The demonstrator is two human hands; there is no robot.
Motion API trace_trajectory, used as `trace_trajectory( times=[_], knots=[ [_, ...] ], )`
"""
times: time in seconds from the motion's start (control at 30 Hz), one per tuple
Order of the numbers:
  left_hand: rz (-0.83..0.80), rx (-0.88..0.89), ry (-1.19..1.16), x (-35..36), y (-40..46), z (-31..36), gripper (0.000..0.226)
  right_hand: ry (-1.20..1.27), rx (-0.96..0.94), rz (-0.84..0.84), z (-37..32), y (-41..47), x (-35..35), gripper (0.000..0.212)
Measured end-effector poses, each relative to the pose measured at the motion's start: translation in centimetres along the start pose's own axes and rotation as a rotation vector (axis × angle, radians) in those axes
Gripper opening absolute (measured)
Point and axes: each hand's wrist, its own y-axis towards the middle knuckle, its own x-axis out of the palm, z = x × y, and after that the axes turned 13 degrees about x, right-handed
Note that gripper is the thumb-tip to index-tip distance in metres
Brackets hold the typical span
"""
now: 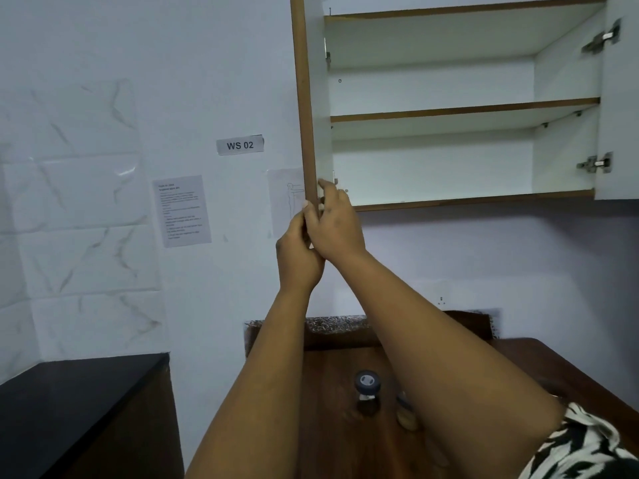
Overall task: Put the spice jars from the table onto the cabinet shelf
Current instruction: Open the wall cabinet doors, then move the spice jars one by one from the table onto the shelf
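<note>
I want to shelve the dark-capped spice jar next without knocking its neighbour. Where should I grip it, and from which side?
Probably by the dark cap, coming straight down from above. The dark-capped jar stands upright on the table, and its round cap is the widest exposed part. The second jar stands close on its right, so keep the fingers front and back rather than side to side.

Bare forearms — a black-and-white zebra-print sleeve point(581, 444) at the right shoulder.

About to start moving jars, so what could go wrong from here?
Both hands, left hand and right hand, grip the cabinet door edge; fingers could get pinched if it swings. The blue-lidded jar and a second jar, partly hidden under the right forearm, could be knocked over when the arms come down.
</note>
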Motion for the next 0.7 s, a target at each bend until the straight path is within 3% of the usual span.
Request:
trace_trajectory(
  times=[0.13, 0.3, 0.57, 0.7],
  knots=[
    [0.057, -0.186, -0.047, 1.7, -2.9, -1.4, 0.048, 0.088, 0.072, -0.057, 4.1, -1.5, -1.0, 0.033],
    [0.002, -0.408, 0.044, 5.1, -9.6, -4.4, 0.046, -0.019, 0.244, -0.028, 13.1, -4.8, -2.9, 0.024],
    [-0.36, -0.52, 0.127, 10.7, -22.2, -9.0, 0.049, -0.132, 0.648, 0.009, 29.0, -12.1, -6.9, 0.021],
    [-0.513, -0.558, 0.153, 14.2, -26.2, -10.9, 0.054, -0.217, 0.792, -0.068, 36.1, -14.0, -7.5, 0.022]
  ],
)
